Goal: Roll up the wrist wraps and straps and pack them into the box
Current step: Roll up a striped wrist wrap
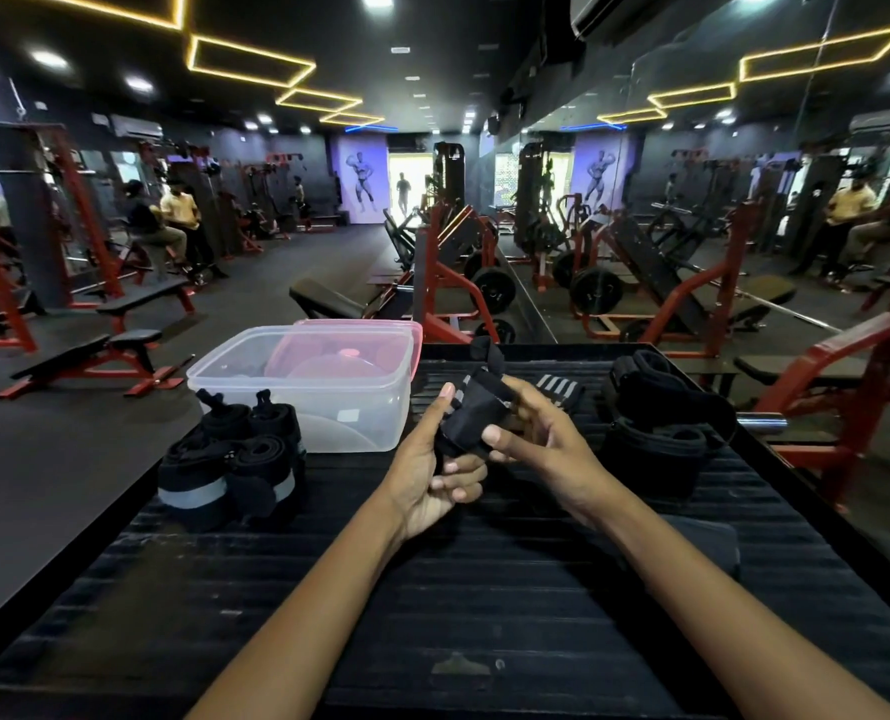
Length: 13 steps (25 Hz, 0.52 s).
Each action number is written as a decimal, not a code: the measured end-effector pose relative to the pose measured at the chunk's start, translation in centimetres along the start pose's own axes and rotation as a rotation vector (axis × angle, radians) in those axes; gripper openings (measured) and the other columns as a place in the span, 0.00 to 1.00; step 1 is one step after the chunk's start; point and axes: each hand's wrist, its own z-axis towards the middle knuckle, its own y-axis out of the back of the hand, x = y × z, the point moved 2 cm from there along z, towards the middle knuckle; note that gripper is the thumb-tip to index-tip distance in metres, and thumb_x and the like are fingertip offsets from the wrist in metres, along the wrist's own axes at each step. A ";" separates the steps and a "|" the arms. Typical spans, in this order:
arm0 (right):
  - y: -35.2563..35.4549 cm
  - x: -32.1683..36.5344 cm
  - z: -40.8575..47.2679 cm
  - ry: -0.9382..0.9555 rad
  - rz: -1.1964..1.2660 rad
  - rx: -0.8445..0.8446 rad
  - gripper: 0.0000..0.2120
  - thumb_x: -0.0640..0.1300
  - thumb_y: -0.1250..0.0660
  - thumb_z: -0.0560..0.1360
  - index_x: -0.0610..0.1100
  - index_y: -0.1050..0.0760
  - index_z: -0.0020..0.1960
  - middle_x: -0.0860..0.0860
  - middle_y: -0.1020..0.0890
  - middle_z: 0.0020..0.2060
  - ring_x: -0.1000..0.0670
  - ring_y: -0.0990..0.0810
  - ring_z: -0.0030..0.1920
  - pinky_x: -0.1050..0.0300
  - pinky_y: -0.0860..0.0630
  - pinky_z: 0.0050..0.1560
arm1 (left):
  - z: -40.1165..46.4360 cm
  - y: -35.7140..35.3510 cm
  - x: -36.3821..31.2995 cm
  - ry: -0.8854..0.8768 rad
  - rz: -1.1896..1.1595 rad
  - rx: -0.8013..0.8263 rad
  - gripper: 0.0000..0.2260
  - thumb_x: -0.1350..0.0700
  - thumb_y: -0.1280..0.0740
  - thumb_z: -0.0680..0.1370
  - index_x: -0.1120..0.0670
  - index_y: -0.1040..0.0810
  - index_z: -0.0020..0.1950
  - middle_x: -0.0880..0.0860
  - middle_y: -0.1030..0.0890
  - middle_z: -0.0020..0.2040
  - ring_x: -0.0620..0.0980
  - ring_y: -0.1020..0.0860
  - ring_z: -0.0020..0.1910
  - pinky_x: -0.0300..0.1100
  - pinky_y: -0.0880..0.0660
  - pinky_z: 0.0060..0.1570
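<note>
A black wrist wrap (476, 407), partly rolled, is held above the middle of the black ribbed table (484, 589). My left hand (435, 470) grips it from below and the left. My right hand (539, 433) pinches it from the right, thumb on its front. A loop of the wrap sticks up at the top. The clear plastic box (328, 402) stands open at the back left. Several rolled black wraps with grey bands (235, 459) lie in front of the box on the left. Loose black straps (661, 413) are piled on the right.
A pink lid (360, 330) leans behind the box. A striped black-and-white wrap (560, 389) lies behind my hands. Red gym machines and benches stand beyond the table, with a mirror wall on the right. Several people are far off at the left.
</note>
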 end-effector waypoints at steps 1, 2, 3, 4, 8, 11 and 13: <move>-0.1 -0.1 -0.1 -0.008 0.026 0.024 0.19 0.38 0.31 0.72 0.43 0.26 0.63 0.52 0.18 0.51 0.56 0.20 0.52 0.62 0.23 0.48 | -0.1 0.0 -0.2 0.026 0.005 0.011 0.25 0.39 0.44 0.75 0.55 0.17 0.36 0.48 0.40 0.18 0.40 0.43 0.14 0.32 0.40 0.16; -0.3 -0.1 -0.2 -0.020 0.055 0.035 0.15 0.36 0.30 0.73 0.44 0.24 0.59 0.54 0.17 0.49 0.57 0.19 0.51 0.63 0.23 0.49 | -0.2 0.1 -0.3 0.048 0.024 0.015 0.25 0.38 0.44 0.75 0.55 0.17 0.36 0.48 0.39 0.18 0.40 0.42 0.14 0.32 0.40 0.16; -0.4 -0.2 -0.2 -0.030 0.079 0.036 0.12 0.36 0.30 0.73 0.45 0.23 0.55 0.55 0.16 0.46 0.58 0.19 0.49 0.65 0.24 0.48 | -0.2 0.2 -0.3 0.061 0.059 0.011 0.26 0.38 0.45 0.76 0.54 0.17 0.36 0.48 0.39 0.19 0.41 0.42 0.14 0.33 0.38 0.17; -0.5 -0.3 -0.3 -0.040 0.104 0.034 0.11 0.38 0.30 0.72 0.45 0.23 0.54 0.55 0.15 0.45 0.58 0.19 0.48 0.65 0.24 0.47 | -0.2 0.2 -0.2 0.064 0.109 -0.003 0.26 0.38 0.46 0.78 0.54 0.17 0.37 0.49 0.37 0.19 0.41 0.40 0.15 0.34 0.36 0.18; -0.3 -0.8 0.1 -0.072 0.169 -0.033 0.24 0.47 0.24 0.66 0.35 0.24 0.57 0.49 0.17 0.45 0.52 0.19 0.46 0.62 0.23 0.46 | 0.4 0.1 0.0 -0.035 0.265 -0.124 0.23 0.41 0.48 0.81 0.57 0.21 0.51 0.56 0.20 0.35 0.47 0.23 0.26 0.44 0.20 0.31; 0.5 -1.0 0.2 -0.052 0.025 -0.174 0.20 0.43 0.22 0.65 0.32 0.25 0.47 0.46 0.23 0.36 0.47 0.25 0.39 0.56 0.27 0.42 | 0.8 0.5 0.1 -0.263 0.469 -0.194 0.18 0.37 0.41 0.77 0.50 0.22 0.51 0.51 0.17 0.46 0.46 0.19 0.43 0.48 0.21 0.47; 0.9 -1.1 0.2 -0.036 -0.074 -0.214 0.16 0.39 0.22 0.65 0.41 0.30 0.34 0.53 0.29 0.27 0.51 0.31 0.33 0.58 0.32 0.38 | 1.0 1.1 0.4 -0.369 0.714 -0.166 0.16 0.36 0.35 0.72 0.48 0.23 0.46 0.46 0.19 0.43 0.45 0.22 0.45 0.48 0.25 0.53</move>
